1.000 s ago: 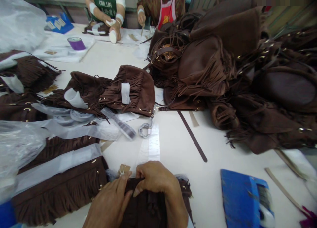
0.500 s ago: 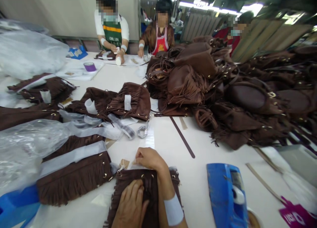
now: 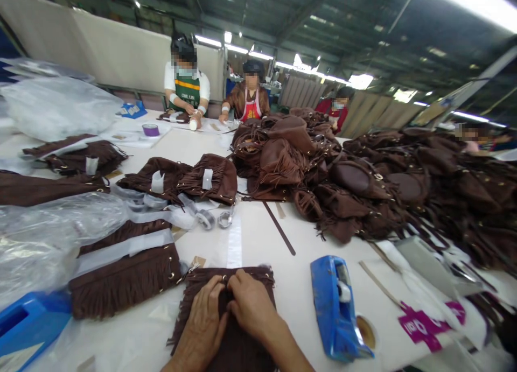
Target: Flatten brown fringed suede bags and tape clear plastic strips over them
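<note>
Left hand (image 3: 203,315) and right hand (image 3: 252,303) are resting close together on a fringed bag (image 3: 239,351), grip unclear. Keeping it flat is likely helping.

At the bottom centre, the left hand (image 3: 202,318) and right hand (image 3: 252,304) meet on a brown bag (image 3: 236,348), fingers at its eyelets near the top edge. A blue dispenser (image 3: 325,307) stands at lower right. A banded bag (image 3: 125,288) lies at lower left beside clear plastic (image 3: 48,248). A strap (image 3: 279,227) lies mid-frame, below a bag heap (image 3: 359,183) filling the right. Co-workers (image 3: 188,92) sit across the table (image 3: 297,278), upper centre.
</note>
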Demonstrator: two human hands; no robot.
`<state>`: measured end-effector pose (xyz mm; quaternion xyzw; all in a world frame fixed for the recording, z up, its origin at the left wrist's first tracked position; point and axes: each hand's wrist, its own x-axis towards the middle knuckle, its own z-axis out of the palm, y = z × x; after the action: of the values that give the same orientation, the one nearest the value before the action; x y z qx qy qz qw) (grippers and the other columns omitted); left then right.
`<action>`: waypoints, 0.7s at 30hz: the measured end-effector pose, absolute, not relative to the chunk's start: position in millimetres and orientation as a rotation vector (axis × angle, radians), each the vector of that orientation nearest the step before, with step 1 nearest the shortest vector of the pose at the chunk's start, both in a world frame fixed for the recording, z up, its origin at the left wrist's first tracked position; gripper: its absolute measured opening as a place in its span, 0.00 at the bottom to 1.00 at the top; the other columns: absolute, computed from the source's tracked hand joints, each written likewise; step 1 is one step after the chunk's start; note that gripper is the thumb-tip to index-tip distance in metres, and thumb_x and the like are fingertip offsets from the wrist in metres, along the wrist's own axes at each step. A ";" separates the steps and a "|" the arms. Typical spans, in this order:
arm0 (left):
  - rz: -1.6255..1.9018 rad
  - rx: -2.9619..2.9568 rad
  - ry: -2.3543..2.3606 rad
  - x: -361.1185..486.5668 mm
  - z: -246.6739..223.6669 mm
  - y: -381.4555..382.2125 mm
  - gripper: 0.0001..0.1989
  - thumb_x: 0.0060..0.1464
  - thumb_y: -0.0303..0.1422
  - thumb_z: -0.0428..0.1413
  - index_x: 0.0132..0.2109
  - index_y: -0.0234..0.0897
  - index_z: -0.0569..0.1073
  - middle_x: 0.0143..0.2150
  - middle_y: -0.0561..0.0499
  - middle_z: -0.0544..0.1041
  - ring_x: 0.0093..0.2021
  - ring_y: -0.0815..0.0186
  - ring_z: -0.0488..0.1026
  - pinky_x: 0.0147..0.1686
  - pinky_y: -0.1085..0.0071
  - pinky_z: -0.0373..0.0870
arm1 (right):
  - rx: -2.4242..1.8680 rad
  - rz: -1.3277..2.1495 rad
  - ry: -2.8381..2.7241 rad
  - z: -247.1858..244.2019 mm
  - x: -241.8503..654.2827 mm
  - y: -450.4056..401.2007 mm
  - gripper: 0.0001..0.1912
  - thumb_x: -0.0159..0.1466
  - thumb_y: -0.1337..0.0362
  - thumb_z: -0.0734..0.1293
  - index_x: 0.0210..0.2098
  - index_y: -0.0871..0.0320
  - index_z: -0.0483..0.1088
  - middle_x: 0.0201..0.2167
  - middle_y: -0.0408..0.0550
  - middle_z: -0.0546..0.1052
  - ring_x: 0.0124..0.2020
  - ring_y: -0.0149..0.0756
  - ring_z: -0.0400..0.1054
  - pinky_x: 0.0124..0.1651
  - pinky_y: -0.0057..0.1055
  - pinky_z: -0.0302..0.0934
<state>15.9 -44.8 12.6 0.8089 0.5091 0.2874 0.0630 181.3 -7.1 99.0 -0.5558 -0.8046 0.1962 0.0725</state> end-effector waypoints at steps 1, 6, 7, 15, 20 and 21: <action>0.865 2.435 1.524 15.0 11.2 -45.2 0.25 0.59 0.28 0.50 0.63 0.36 0.58 0.64 0.37 0.64 0.64 0.54 0.65 0.59 0.51 0.69 | -1.685 0.467 -2.463 88.5 177.4 -16.3 0.12 0.60 0.68 0.69 0.44 0.57 0.69 0.45 0.50 0.73 0.44 0.43 0.68 0.42 0.34 0.62; 0.886 2.465 1.463 9.8 -0.2 -45.8 0.31 0.57 0.27 0.49 0.67 0.37 0.52 0.66 0.38 0.63 0.66 0.55 0.61 0.62 0.52 0.65 | -1.659 -0.131 -2.689 48.2 157.6 -31.6 0.14 0.64 0.74 0.62 0.50 0.66 0.67 0.40 0.58 0.72 0.39 0.46 0.67 0.36 0.39 0.66; 0.899 2.478 1.447 8.7 -3.0 -45.4 0.32 0.57 0.26 0.49 0.68 0.36 0.51 0.66 0.38 0.63 0.67 0.56 0.60 0.62 0.52 0.65 | -1.633 -0.239 -2.721 43.4 153.4 -31.2 0.15 0.64 0.75 0.61 0.51 0.69 0.66 0.40 0.60 0.73 0.38 0.46 0.68 0.34 0.39 0.66; 1.014 2.510 1.356 5.6 -18.6 -42.5 0.35 0.55 0.24 0.48 0.69 0.34 0.49 0.65 0.39 0.64 0.66 0.57 0.59 0.63 0.54 0.61 | -1.632 -0.536 -2.743 43.6 134.1 -37.5 0.16 0.62 0.76 0.61 0.50 0.74 0.67 0.33 0.58 0.72 0.31 0.43 0.65 0.29 0.38 0.63; 1.009 2.561 1.318 4.0 -21.8 -39.4 0.34 0.53 0.21 0.46 0.67 0.37 0.55 0.63 0.43 0.68 0.64 0.58 0.62 0.62 0.56 0.60 | -1.610 -0.568 -2.657 35.7 137.8 -52.2 0.17 0.63 0.74 0.61 0.51 0.74 0.66 0.33 0.58 0.72 0.31 0.43 0.65 0.29 0.38 0.61; 1.003 2.585 1.300 3.3 -21.7 -38.6 0.33 0.53 0.20 0.46 0.66 0.37 0.57 0.63 0.44 0.69 0.64 0.58 0.62 0.62 0.56 0.60 | -1.591 -0.543 -2.645 33.3 139.4 -53.6 0.17 0.63 0.73 0.61 0.51 0.75 0.66 0.34 0.58 0.72 0.32 0.43 0.65 0.30 0.38 0.61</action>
<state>3.3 -38.6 -21.7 0.8433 0.4243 0.3274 0.0396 139.4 -53.6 33.3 -0.5077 -0.8439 -0.1732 0.0036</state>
